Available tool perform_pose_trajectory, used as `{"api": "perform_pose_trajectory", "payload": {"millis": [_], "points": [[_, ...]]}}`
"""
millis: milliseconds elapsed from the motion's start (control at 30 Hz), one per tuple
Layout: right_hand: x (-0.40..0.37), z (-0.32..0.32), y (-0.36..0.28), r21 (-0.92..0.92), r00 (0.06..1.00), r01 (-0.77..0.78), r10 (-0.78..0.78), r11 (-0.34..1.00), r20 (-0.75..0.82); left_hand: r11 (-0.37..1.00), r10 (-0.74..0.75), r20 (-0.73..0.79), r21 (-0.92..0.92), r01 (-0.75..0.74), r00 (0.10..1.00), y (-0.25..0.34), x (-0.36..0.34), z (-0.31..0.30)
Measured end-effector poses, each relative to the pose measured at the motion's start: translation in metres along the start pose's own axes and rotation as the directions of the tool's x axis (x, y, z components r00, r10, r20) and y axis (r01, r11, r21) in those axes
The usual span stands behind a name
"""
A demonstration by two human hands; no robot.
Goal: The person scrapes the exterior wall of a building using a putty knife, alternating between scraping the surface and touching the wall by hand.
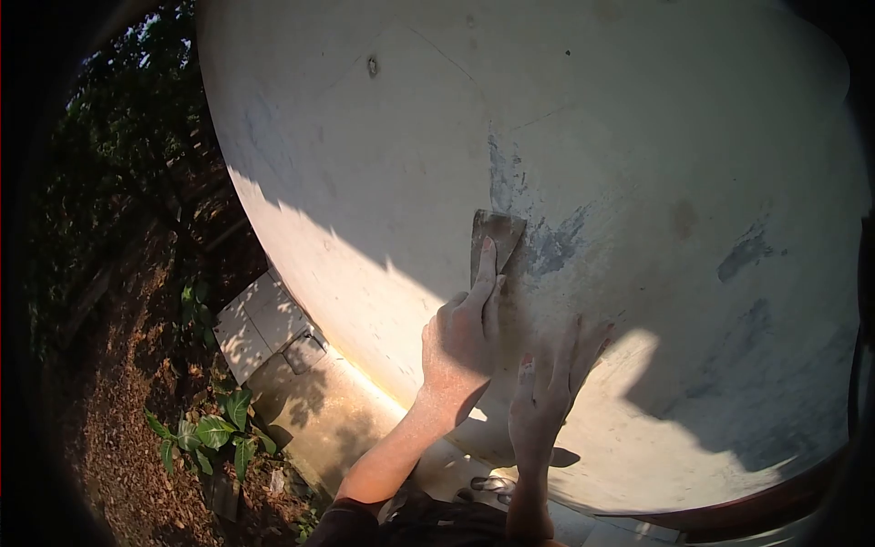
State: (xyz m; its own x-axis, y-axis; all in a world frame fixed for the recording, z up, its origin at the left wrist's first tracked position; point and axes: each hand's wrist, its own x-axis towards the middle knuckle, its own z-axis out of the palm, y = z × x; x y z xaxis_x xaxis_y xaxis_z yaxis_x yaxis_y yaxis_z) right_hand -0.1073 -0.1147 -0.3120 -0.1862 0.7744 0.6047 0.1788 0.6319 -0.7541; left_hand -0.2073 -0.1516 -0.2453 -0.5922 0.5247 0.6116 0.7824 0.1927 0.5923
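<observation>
My left hand (458, 339) is closed around a scraper (497, 235), a flat metal blade with a flared end, its index finger stretched along the blade. The blade lies against a pale, plastered wall (365, 155) next to rough grey patches (553, 246). Lower and to the right, my right hand (545, 387) is spread with its fingers apart and appears to rest on the wall, holding nothing. Whitish dust coats both hands. The scraper's handle is hidden inside my left hand.
Another grey patch (745, 252) marks the wall at right. Below left are a paved ledge (314, 401), a square drain cover (303, 352), a leafy plant (214, 430) and ground strewn with dry leaves (137, 456). My shoe (492, 485) shows under my hands.
</observation>
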Motion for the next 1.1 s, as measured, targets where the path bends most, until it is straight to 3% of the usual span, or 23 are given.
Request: {"api": "perform_pose_trajectory", "payload": {"millis": [133,200,233,367,433,533,667,867,933,1000,1067,1100], "points": [[-0.001,0.001,-0.009,-0.099,1.0,0.003,-0.005,0.995,-0.01,1.0,0.019,-0.102,-0.01,-0.02,0.995,0.008,0.031,-0.017],[0.0,0.0,-0.008,-0.124,1.0,0.011,-0.012,0.992,-0.011,0.984,0.039,0.046,0.17,-0.046,0.998,0.001,0.015,-0.016],[0.0,0.0,-0.006,-0.142,1.0,0.022,-0.024,0.99,-0.01,0.992,0.008,0.115,0.124,-0.022,0.993,-0.003,0.005,-0.014],[0.001,0.005,-0.002,-0.205,1.0,0.021,-0.024,0.979,-0.011,0.984,-0.084,0.112,0.166,0.065,0.99,0.006,0.007,-0.027],[0.002,0.01,-0.004,-0.17,0.999,0.022,-0.026,0.985,-0.022,0.98,0.025,0.093,0.195,-0.043,0.995,0.01,0.01,-0.043],[0.0,0.015,-0.006,-0.131,0.999,0.03,-0.035,0.991,-0.037,0.981,0.126,0.032,0.148,-0.129,0.992,-0.02,0.007,-0.019],[0.002,0.016,-0.006,-0.127,0.998,0.031,-0.037,0.991,-0.045,0.987,0.146,-0.011,0.07,-0.144,0.989,-0.023,0.019,-0.007],[0.002,0.019,0.0,-0.181,0.994,0.078,-0.09,0.98,-0.059,0.934,0.239,-0.045,0.285,-0.217,0.97,-0.005,0.031,-0.033],[0.002,0.016,-0.001,-0.188,0.995,0.07,-0.081,0.98,-0.051,0.962,0.097,0.153,0.238,-0.132,0.983,-0.022,0.01,-0.02],[0.002,0.017,-0.001,-0.191,0.997,0.048,-0.058,0.98,-0.046,0.97,0.075,0.173,0.218,-0.112,0.982,-0.027,0.009,-0.011],[0.002,0.019,0.001,-0.182,0.995,0.063,-0.075,0.981,-0.06,0.988,0.098,0.024,0.115,-0.1,0.995,-0.014,0.019,-0.013],[0.001,0.022,0.002,-0.192,0.997,0.055,-0.066,0.98,-0.051,0.99,0.087,0.035,0.11,-0.09,0.996,-0.007,0.025,-0.019]]}}
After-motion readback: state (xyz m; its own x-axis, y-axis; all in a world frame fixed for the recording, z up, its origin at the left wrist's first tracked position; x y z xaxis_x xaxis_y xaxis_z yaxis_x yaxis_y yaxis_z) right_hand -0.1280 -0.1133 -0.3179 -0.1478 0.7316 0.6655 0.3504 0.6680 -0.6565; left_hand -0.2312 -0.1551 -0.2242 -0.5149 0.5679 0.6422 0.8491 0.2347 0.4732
